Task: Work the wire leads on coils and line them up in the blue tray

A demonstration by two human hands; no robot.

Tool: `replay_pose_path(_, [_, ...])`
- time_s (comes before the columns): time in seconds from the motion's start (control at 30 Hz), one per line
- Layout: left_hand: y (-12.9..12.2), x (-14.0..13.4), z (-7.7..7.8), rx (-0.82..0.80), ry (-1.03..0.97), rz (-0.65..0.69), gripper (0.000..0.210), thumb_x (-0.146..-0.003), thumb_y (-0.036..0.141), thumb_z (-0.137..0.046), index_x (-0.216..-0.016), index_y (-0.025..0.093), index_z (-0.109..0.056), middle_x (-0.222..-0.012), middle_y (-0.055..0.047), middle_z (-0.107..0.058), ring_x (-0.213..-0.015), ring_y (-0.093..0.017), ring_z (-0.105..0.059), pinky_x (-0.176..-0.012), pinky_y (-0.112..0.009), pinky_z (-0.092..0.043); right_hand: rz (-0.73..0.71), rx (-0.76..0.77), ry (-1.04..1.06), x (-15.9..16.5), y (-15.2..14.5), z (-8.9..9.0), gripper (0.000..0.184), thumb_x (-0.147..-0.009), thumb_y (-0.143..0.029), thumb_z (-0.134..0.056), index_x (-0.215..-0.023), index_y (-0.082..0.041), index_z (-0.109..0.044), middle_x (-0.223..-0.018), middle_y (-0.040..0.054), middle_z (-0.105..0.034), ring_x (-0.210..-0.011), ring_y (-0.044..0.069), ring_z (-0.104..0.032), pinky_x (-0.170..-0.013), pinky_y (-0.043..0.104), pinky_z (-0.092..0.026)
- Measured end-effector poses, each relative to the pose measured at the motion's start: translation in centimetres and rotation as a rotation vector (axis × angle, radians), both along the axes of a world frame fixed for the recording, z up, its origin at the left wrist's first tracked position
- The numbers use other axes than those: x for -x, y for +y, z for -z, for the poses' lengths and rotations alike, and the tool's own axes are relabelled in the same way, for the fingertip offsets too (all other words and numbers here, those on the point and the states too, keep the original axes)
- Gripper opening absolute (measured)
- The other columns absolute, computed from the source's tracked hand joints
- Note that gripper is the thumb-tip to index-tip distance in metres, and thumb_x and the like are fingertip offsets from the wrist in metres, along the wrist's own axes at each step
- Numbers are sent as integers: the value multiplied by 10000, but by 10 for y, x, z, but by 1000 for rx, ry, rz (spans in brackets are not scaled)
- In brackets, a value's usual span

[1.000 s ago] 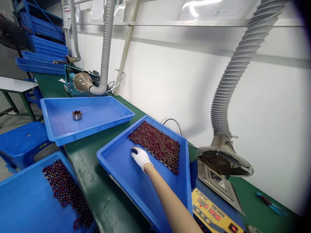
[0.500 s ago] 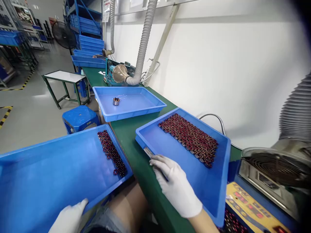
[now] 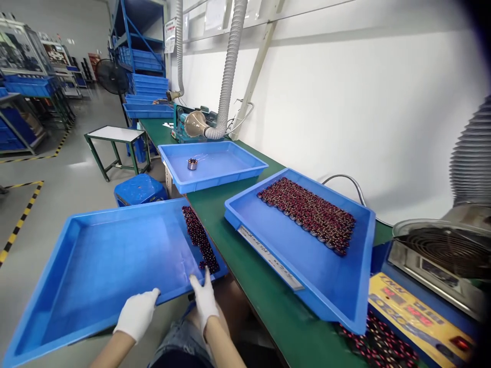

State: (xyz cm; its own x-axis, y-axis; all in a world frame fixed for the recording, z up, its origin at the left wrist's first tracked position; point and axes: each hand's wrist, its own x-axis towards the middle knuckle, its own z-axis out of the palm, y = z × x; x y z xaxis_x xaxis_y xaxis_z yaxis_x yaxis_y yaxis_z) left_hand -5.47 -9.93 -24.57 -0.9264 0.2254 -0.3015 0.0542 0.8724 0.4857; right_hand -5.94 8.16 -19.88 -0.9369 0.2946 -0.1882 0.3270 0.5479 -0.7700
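In the head view, a large shallow blue tray [image 3: 115,266] sits low at the left, its right end by the bench edge. A narrow patch of small dark red-and-black ring-shaped parts [image 3: 199,240] lies along that end. My left hand [image 3: 136,314], in a white glove, is closed over the tray's near rim. Further right on the same rim is my gloved right hand [image 3: 205,299], its thumb and finger hooked over the edge close to the parts. The undersides of both hands' grips are hidden.
On the green bench [image 3: 249,271], a labelled blue tray [image 3: 276,230] holds a dense block of similar parts [image 3: 310,212]. Behind it, another blue tray [image 3: 218,179] holds one metal-cased wired part [image 3: 192,164]. A yellow-panelled device [image 3: 414,317] stands right; a blue stool [image 3: 140,190] stands left.
My right hand has left the labelled tray's front edge and moved left and down onto the left tray's rim. My left hand still holds that rim. The view has shifted left.
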Motion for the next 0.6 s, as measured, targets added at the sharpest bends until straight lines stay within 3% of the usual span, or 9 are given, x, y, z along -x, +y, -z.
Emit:
replay_pose_path(0.13, [3,6,5,-1,-26,0,519,-701,257,-88,-1116,373,-376,-995,-30,-605,-956,-124,-596,-990,-396,-501,133,89,69,9,-9,17,790,-718,-441,-508,-1382,-102,-248,-1265,130,-447,-1179,232,-424,-1000,317,-318])
replay_pose_path(0.27, [8,13,6,9,-18,-8,527,-701,270,-85,-1140,367,-360,-1015,-39,-599,-962,-136,-597,-996,-409,-498,121,124,76,20,-2,17,717,-673,-386,-541,-1310,-95,-388,-1255,122,-456,-1173,221,-425,-1009,293,-302])
replay_pose_path(0.47, [25,30,-8,-39,26,15,557,-692,250,-36,-1121,351,-378,-1012,-53,-599,-956,-141,-604,-981,-424,-506,20,166,65,37,24,-13,674,-679,-352,-520,-1290,-89,-409,-1272,103,-448,-1172,163,-431,-1002,235,-303])
replay_pose_path(0.6, [37,44,-15,-94,71,10,528,-698,240,-67,-1106,330,-390,-1048,-54,-590,-986,-146,-599,-987,-434,-505,20,50,83,34,39,-35,590,-725,-291,-460,-1278,-87,-437,-1325,119,-385,-1242,206,-342,-1045,307,-230])
